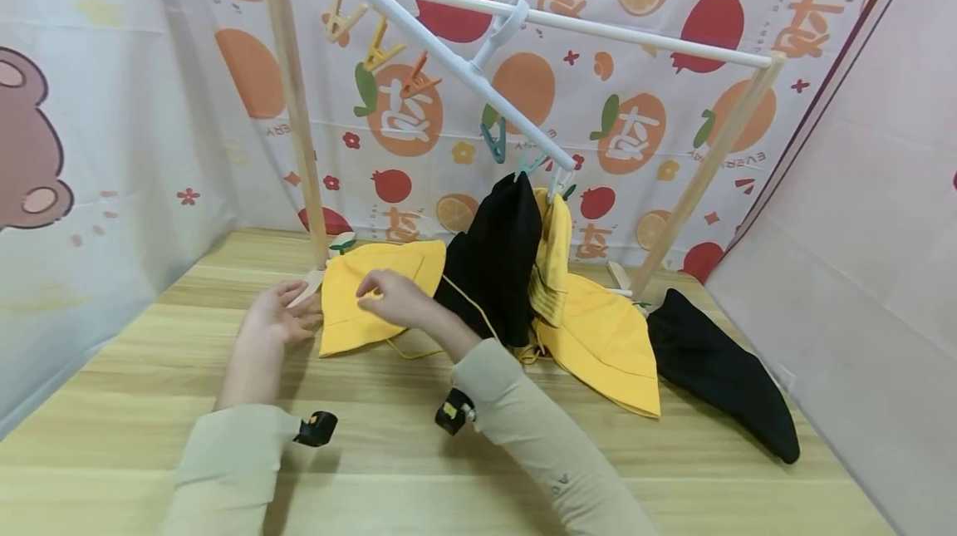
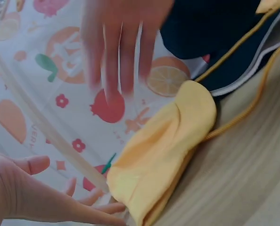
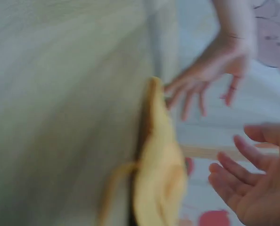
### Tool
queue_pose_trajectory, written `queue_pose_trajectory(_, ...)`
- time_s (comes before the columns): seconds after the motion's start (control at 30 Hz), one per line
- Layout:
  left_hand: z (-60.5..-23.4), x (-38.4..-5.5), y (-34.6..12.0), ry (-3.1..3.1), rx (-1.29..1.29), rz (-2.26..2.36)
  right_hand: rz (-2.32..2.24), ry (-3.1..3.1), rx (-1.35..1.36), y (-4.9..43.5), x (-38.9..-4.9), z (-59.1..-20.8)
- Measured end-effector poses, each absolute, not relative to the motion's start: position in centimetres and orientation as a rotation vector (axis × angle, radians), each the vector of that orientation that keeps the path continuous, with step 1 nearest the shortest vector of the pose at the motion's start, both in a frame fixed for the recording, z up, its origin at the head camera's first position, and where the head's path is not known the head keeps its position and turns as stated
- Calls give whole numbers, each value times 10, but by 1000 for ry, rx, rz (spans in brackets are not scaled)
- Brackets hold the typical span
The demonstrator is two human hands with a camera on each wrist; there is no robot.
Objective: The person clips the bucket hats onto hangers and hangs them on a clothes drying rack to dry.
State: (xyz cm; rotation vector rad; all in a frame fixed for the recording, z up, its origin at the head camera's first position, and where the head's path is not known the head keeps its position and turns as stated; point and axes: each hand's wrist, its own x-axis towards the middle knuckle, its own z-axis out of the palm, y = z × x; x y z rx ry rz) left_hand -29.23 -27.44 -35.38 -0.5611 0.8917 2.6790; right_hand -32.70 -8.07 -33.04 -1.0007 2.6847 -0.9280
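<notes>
Trailing cord (image 2: 261, 87) could snag

Fingers loose and empty, the left hand (image 1: 277, 322) is beside the yellow hat (image 1: 351, 324), the right hand (image 1: 398, 300) over it. Tugging it could drag its cord against the black hat (image 1: 489, 258) past the right hand.

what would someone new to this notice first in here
Probably the white hanger, tilted on the rail, with a black hat and a yellow one clipped near its low end. Next, the bright yellow hat at the left of the table, the left hand beside it and the right hand in front in the head view.
</notes>
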Motion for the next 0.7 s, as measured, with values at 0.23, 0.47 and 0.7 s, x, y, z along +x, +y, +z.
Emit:
queue_pose_trajectory(0.23, -359, -294, -265, 1075, -575, 2605, -774, 2546, -843, -101, -331, -364)
queue_pose_trajectory(0.47, -365, -298, -256, 1249, -502, 2453, -577, 2723, -730, -104, -332, -364)
queue_pose_trajectory(0.7, -372, -300, -243, 1456, -204, 2318, -312, 2858, -642, -101, -332, -362)
